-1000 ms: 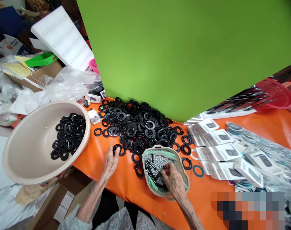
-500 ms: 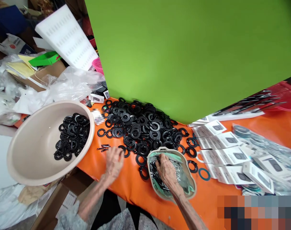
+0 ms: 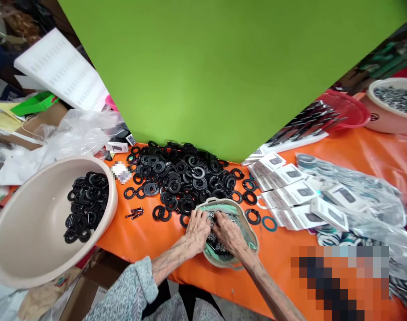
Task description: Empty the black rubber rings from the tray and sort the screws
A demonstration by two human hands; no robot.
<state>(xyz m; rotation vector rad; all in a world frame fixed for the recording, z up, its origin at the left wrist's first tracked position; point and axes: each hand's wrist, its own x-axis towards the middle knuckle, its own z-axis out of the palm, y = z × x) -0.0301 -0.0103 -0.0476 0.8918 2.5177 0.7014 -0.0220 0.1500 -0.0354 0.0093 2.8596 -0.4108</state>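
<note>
**Left hand point(image 3: 198, 231) and right hand point(image 3: 228, 236) together in a shallow beige tray lined with green plastic point(image 3: 251, 238)**

Lower centre of the frame: the tray rests on an orange plastic table cover point(image 3: 150, 249) and holds a mass of small grey metal screws point(image 3: 213, 238). The screws lie directly beneath and between the hands, which sit side by side, nearly touching, with their fingers down among them. Whether either hand grips a screw is hard to tell, as the fingertips are hidden. A heap of flat black rings point(image 3: 180, 174) lies just beyond the tray at centre. Lower left, a large round beige plastic basin point(image 3: 26, 232) holds more black rings point(image 3: 86, 207). A few short dark screws point(image 3: 134, 213) lie loose on the cover between basin and left hand. To the right of the tray are overlapping white printed cards point(image 3: 284, 187) and a single teal ring point(image 3: 269, 224).
</note>
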